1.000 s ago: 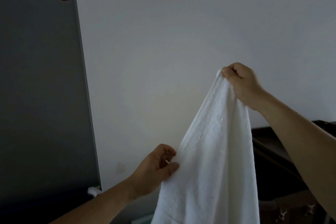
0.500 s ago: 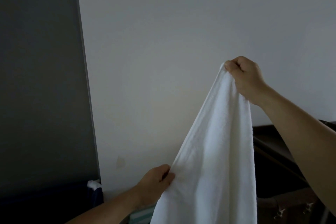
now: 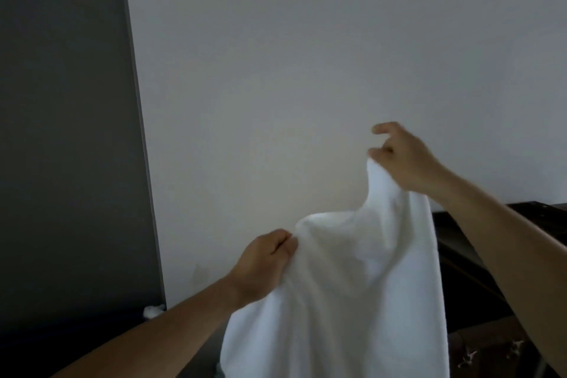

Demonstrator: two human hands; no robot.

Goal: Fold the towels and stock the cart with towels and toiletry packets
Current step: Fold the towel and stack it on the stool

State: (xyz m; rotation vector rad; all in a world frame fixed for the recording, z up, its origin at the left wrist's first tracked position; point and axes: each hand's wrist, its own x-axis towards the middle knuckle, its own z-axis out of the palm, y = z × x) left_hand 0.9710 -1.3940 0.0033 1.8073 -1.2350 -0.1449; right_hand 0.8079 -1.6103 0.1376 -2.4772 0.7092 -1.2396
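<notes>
White towel (image 3: 337,301) hangs in mid-air before a pale wall (image 3: 306,70), held up by a person's two bare hands and dropping past the bottom of the view. Half a second earlier its upper edge ran taut and steep from the raised right hand down to the left; now that edge has gone slack and bulges into a rounded hump just beside the left hand. The left hand (image 3: 267,267) sits higher than before, its fingers curled tight around a bunched fold of cloth. The right hand (image 3: 405,159) sits lower, and its earlier closed fist has loosened: the forefinger lifts clear while the thumb and another finger appear to pinch the corner, though motion blur makes the exact contact hard to read. The two hands are nearer to level than they were, with the right still the higher. The towel's long axis runs top to bottom, with its peaked corner pointing up at the right hand and the top edge sloping down toward the left. A grey panel (image 3: 67,147) stands at the left, and dark furniture (image 3: 540,224) shows behind the right forearm.
</notes>
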